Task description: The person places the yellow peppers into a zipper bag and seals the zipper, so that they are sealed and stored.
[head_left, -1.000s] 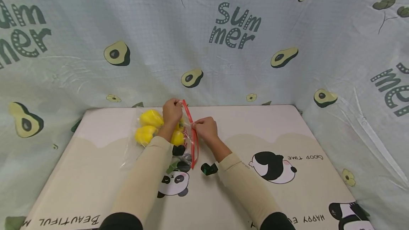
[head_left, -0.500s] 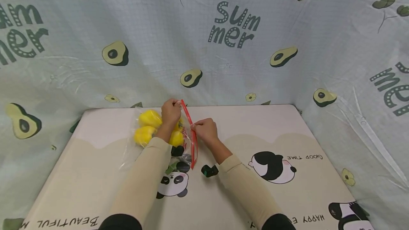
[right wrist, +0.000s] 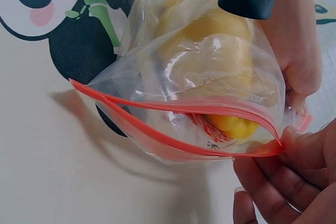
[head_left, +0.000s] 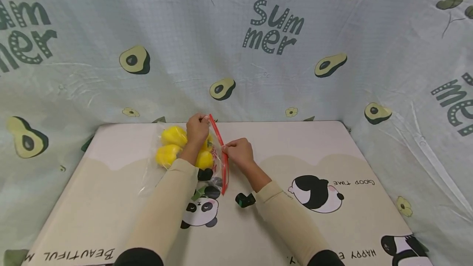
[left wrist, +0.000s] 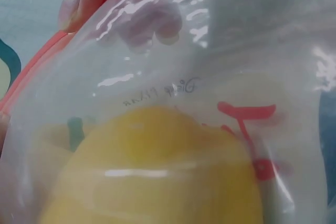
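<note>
A clear zip-top bag point(right wrist: 168, 150) with a red zip strip point(head_left: 225, 171) lies on its side, holding several yellow bell peppers point(head_left: 173, 136). My left hand point(head_left: 198, 130) pinches the bag's far top corner, beside the strip's end. Partway along the strip, my right hand point(head_left: 239, 152) pinches the red edges between thumb and fingers. In the right wrist view, the bag's mouth gapes from that pinch to the near end, with a pepper showing inside. The left wrist view looks through the film at a large yellow pepper point(left wrist: 157, 166) close up; fingers point(left wrist: 79, 3) grip the red edge above.
The pale table mat point(head_left: 266, 225) bears printed pandas and lettering. A printed curtain point(head_left: 170, 40) hangs behind the table's back edge. A small dark wrist device point(head_left: 245, 200) sits beside the right forearm.
My right hand has slid slightly toward me along the red strip. My left hand keeps its pinch on the far corner, and the peppers stay in place.
</note>
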Demonstrator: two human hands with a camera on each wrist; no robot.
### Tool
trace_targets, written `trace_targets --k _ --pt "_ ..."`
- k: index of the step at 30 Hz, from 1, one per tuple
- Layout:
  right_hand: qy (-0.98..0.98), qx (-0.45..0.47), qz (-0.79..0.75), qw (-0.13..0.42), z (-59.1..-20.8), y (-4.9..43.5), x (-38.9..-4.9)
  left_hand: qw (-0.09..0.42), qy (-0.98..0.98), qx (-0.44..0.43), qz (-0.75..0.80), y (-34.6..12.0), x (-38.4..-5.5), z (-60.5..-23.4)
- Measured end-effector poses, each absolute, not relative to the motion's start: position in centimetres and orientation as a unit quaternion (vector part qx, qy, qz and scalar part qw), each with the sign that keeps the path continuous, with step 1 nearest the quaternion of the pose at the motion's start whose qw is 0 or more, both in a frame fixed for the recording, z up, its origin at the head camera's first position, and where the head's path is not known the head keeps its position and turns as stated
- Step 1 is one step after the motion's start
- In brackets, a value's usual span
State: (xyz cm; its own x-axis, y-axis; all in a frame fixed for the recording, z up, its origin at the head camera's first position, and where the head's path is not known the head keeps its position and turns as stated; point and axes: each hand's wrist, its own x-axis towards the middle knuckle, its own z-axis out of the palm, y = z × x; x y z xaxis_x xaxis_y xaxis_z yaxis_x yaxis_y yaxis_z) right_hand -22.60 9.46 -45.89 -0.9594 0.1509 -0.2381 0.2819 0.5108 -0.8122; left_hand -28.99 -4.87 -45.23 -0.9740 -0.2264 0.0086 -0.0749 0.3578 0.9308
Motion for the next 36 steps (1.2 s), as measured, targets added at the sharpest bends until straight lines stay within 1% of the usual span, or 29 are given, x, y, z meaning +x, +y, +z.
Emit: trace_targets --k 11,20,27,36 --pt "0.867 0.107 -0.481 0.079 -46.2 10.0 -22.5 0.061 -0.816 0.112 -0.564 -4.8 -29.0 -44.8" --pt "0.868 0.108 -0.479 0.08 -46.2 10.0 -22.1 0.039 -0.802 0.128 -0.582 -5.2 -29.4 -44.9" --pt "0.871 0.111 -0.469 0.091 -46.1 10.2 -21.8 0.022 -0.798 0.139 -0.586 -5.3 -29.3 -45.0" --pt "0.87 0.105 -0.471 0.103 -45.9 10.5 -21.3 0.025 -0.798 0.143 -0.585 -5.2 -29.2 -44.9"
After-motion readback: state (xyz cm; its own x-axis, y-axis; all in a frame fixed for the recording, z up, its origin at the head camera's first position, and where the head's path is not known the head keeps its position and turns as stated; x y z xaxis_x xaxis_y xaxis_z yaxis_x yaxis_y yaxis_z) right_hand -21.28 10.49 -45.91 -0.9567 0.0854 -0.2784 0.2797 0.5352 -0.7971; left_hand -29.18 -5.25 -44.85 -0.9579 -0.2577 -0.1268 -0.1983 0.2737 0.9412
